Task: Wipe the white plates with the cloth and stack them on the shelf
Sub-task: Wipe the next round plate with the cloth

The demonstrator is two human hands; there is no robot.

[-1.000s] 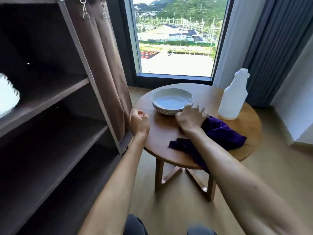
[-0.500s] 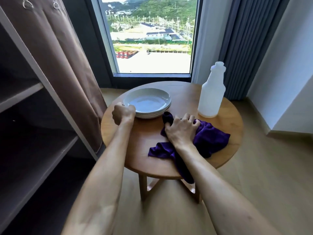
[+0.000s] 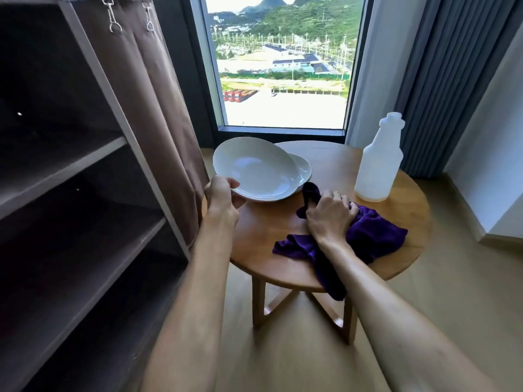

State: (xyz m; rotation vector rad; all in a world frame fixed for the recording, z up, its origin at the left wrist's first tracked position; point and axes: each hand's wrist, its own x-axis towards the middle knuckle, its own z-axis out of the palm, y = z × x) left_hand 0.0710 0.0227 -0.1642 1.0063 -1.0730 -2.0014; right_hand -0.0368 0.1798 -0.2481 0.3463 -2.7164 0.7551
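Note:
My left hand (image 3: 222,195) grips the near left rim of a white plate (image 3: 256,168) and holds it tilted, lifted off the stack of white plates (image 3: 303,168) behind it on the round wooden table (image 3: 266,230). A purple cloth (image 3: 373,233) lies crumpled on the table's right half, one end hanging over the front edge. My right hand (image 3: 331,215) grips the cloth's upper part, fingers curled into the fabric. The dark shelf unit (image 3: 73,176) stands to the left with its boards bare in view.
A white plastic bottle (image 3: 379,159) stands at the table's back right. A brown curtain (image 3: 158,117) hangs on the shelf unit's right side, close to the table's left edge. Behind the table is a window; grey drapes hang at the right. Wooden floor lies all around.
My left hand went from a fist beside the stack to gripping the top plate's rim and lifting it up and left. My right hand closed on the cloth.

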